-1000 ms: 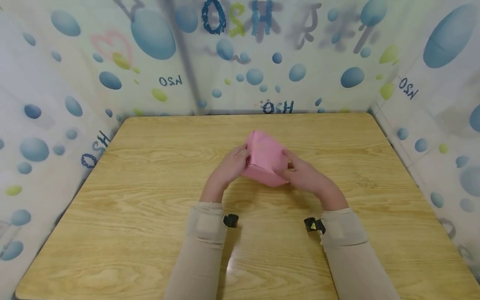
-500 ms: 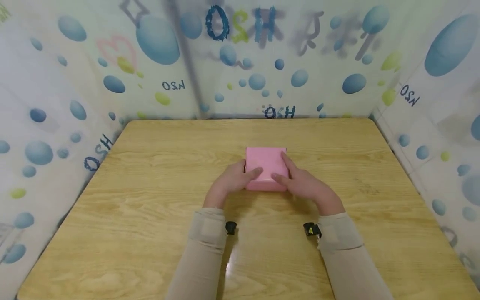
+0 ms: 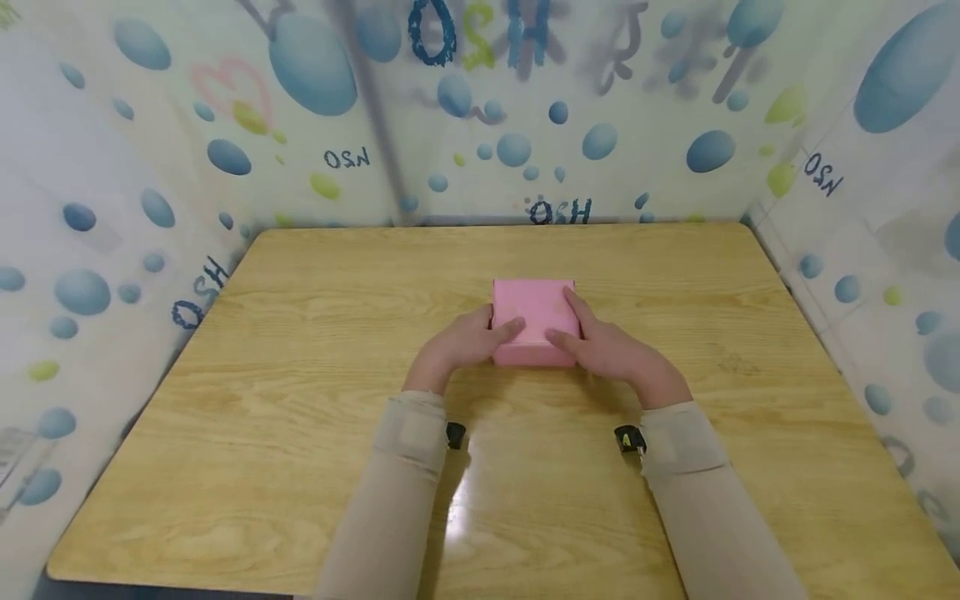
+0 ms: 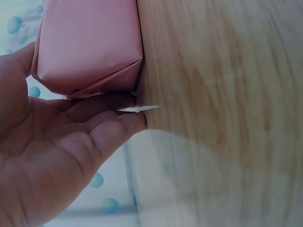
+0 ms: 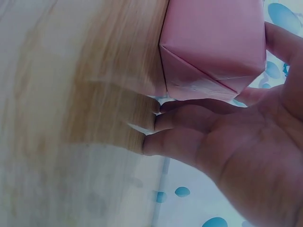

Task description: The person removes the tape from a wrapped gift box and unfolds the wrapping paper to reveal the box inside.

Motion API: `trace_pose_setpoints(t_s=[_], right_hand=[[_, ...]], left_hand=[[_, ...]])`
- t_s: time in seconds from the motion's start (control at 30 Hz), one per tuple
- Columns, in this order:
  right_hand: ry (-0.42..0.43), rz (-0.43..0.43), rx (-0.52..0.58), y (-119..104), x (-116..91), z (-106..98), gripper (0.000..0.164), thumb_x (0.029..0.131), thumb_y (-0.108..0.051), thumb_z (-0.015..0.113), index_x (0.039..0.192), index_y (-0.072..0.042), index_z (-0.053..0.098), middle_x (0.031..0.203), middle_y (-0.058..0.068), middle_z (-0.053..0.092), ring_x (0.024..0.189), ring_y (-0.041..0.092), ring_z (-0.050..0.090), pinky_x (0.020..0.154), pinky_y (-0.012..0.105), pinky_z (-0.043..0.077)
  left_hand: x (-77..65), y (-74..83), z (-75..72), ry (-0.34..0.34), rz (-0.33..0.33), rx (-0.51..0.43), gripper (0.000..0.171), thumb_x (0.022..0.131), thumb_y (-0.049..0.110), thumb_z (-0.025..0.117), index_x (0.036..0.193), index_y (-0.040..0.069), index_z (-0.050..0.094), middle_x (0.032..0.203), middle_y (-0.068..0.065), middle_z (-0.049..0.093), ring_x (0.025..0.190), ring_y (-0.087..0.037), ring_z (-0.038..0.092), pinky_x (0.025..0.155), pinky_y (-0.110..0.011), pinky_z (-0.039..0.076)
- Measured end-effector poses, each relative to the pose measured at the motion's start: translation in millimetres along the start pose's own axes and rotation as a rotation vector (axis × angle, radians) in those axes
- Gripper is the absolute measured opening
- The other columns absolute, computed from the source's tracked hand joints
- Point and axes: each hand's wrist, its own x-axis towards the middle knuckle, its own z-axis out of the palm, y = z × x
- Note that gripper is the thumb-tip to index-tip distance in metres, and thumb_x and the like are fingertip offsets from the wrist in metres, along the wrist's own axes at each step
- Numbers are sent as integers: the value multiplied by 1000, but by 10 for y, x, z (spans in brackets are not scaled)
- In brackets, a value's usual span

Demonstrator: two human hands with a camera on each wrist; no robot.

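Note:
A box wrapped in pink paper (image 3: 534, 310) sits flat on the table, square to its far edge. Folded paper flaps show on its two ends in the wrist views. At the box's left end, my left hand (image 3: 467, 342) grips it, thumb on top and fingers down the side. My right hand (image 3: 609, 346) holds the opposite end, its thumb over the front top edge and forefinger along the top right edge. In the left wrist view the lower fingers (image 4: 111, 130) reach the tabletop beside the box; the right wrist view shows fingertips (image 5: 154, 142) at the wood too.
The wooden table (image 3: 262, 467) stretches around the box on all sides. Walls printed with blue and green drops (image 3: 513, 150) stand behind it and along both sides. Small black cameras (image 3: 630, 439) are fixed at the wrists.
One second ago the box was tilted and turned between both hands. It has come down flat and straight on the table, and both thumbs now lie on top. Since half a second ago little differs.

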Motion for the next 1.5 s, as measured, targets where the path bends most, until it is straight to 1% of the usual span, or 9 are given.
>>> trace_pose_setpoints(t_s=[0.1, 0.27, 0.33, 0.4, 0.53, 0.73, 0.93, 1.23, 1.5], right_hand=[[-11, 0, 1, 1, 21, -10, 94, 108, -66, 43, 170, -27, -16, 179, 22, 8, 161, 48, 27, 131, 65, 21], [-3, -12, -5, -16, 51, -81, 96, 108, -64, 45, 171, -24, -15, 179, 20, 5, 163, 47, 20, 132, 65, 18], [0, -15, -1, -41, 55, -111, 96, 108, -63, 46, 171, -23, -15, 180, 20, 3, 165, 46, 16, 132, 66, 16], [-2, -12, 3, -62, 62, -125, 96, 108, -63, 46, 171, -24, -16, 180, 18, 1, 165, 46, 15, 132, 65, 15], [-14, -15, -12, -71, 82, -116, 95, 108, -63, 43, 170, -25, -17, 180, 17, -2, 165, 46, 13, 132, 65, 14], [-30, -9, -28, -54, 98, -81, 95, 108, -66, 42, 171, -24, -16, 179, 21, 2, 164, 48, 15, 132, 67, 15], [-16, -4, -33, -51, 88, -90, 95, 107, -67, 42, 170, -26, -17, 179, 22, 5, 164, 49, 17, 131, 67, 17], [-14, 0, -19, 0, 70, -34, 97, 106, -69, 42, 170, -29, -18, 179, 22, 5, 163, 49, 18, 131, 67, 16], [-14, -2, -19, -6, 36, -10, 98, 105, -72, 42, 170, -28, -16, 179, 22, 8, 163, 48, 21, 131, 67, 18]], left_hand=[[16, -4, 7, -2, 5, 0, 80, 109, 60, 47, 165, 4, 32, 165, -18, 47, 154, -35, 46, 125, -54, 40], [31, 48, 2, 17, 0, 10, 83, 109, 61, 46, 165, 3, 31, 165, -20, 47, 154, -36, 45, 126, -55, 38], [34, 70, -15, 31, -5, 27, 85, 108, 62, 45, 166, 2, 29, 166, -21, 45, 155, -37, 44, 127, -55, 37], [33, 82, -35, 41, -9, 42, 86, 108, 63, 45, 166, 2, 28, 166, -22, 45, 155, -38, 43, 127, -55, 36], [30, 70, -59, 37, -14, 66, 85, 109, 63, 44, 166, 2, 28, 167, -22, 44, 156, -38, 42, 128, -54, 36], [16, 43, -42, 19, -40, 57, 87, 108, 64, 44, 167, 3, 27, 169, -20, 41, 157, -37, 40, 129, -54, 34], [26, 60, -53, 12, -18, 77, 86, 108, 64, 44, 167, 2, 28, 167, -21, 44, 155, -37, 43, 127, -55, 37], [-5, 47, -40, -23, -22, 84, 85, 109, 65, 41, 167, 4, 27, 167, -21, 43, 155, -38, 44, 126, -56, 38], [-53, 45, -30, -22, -8, 72, 83, 109, 63, 41, 167, 5, 28, 166, -21, 45, 154, -37, 45, 126, -55, 39]])
